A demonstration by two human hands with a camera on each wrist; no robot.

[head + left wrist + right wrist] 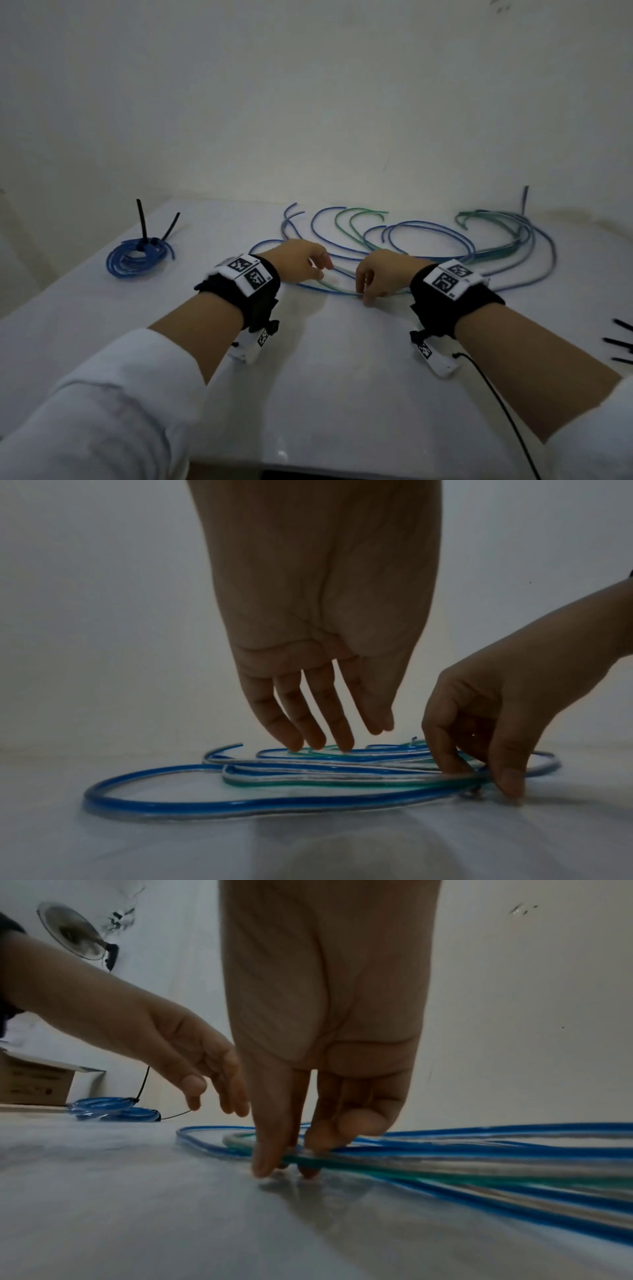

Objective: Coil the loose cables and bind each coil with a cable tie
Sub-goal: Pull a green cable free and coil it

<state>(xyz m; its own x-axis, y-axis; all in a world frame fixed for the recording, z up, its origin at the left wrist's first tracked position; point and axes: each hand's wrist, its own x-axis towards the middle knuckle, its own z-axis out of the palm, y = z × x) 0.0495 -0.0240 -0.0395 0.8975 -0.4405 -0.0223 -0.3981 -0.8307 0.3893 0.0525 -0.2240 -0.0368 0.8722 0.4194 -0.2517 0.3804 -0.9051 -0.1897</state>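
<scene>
Blue coil [138, 257] done, tied, far left on table [325, 370]. We still face loose cables [428, 240] mid-table: right hand [380, 275] pinches strand, left hand [301, 260] slack above. Spare ties [621, 341] at right edge.

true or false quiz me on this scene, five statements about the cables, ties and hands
1. A coiled blue cable bound with black ties lies at the table's left. True.
2. The right hand pinches a green-and-clear cable from the loose pile. True.
3. The left hand grips a black cable tie. False: its fingers hang straight over the loose cables, holding nothing.
4. Every cable is already coiled. False: many blue and green loose cables lie spread out.
5. Spare black cable ties lie at the right edge. True.
</scene>
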